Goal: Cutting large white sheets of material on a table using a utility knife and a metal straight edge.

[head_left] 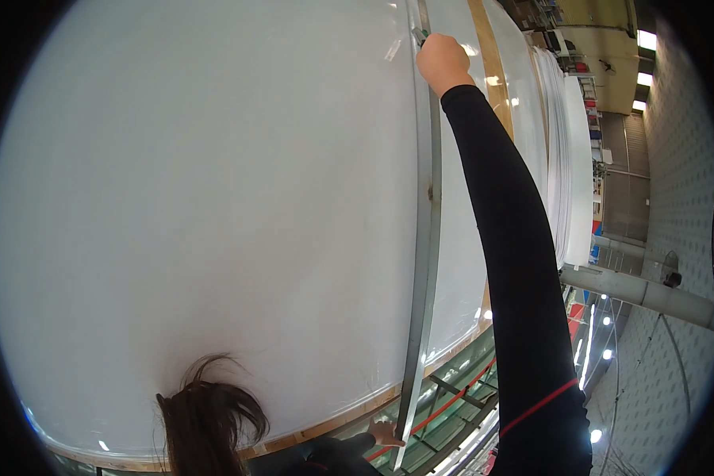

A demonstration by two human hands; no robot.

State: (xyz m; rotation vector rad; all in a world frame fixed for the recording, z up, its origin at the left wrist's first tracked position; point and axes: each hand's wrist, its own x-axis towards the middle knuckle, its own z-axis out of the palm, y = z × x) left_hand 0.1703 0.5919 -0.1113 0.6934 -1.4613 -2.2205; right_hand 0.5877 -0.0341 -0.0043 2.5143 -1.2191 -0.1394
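A long grey metal straightedge [427, 198] lies across a large glossy white sheet [214, 198]. My right hand [444, 62] is closed in a fist beside the bar's far end. It grips a small tool that looks like a utility knife [420, 36], mostly hidden by the fingers, its tip close to the bar. My left hand [385, 434] rests on the near end of the bar, past the sheet's near edge, fingers stretched out and partly cut off from view by the sleeve and small size.
A tan strip [493, 71] runs beside the bar on the right. Stacked white sheets [562, 159] stand beyond it. A green metal frame with a red line [460, 397] lies below the near wooden edge [309, 432]. Dark hair [210, 420] hangs in at lower left.
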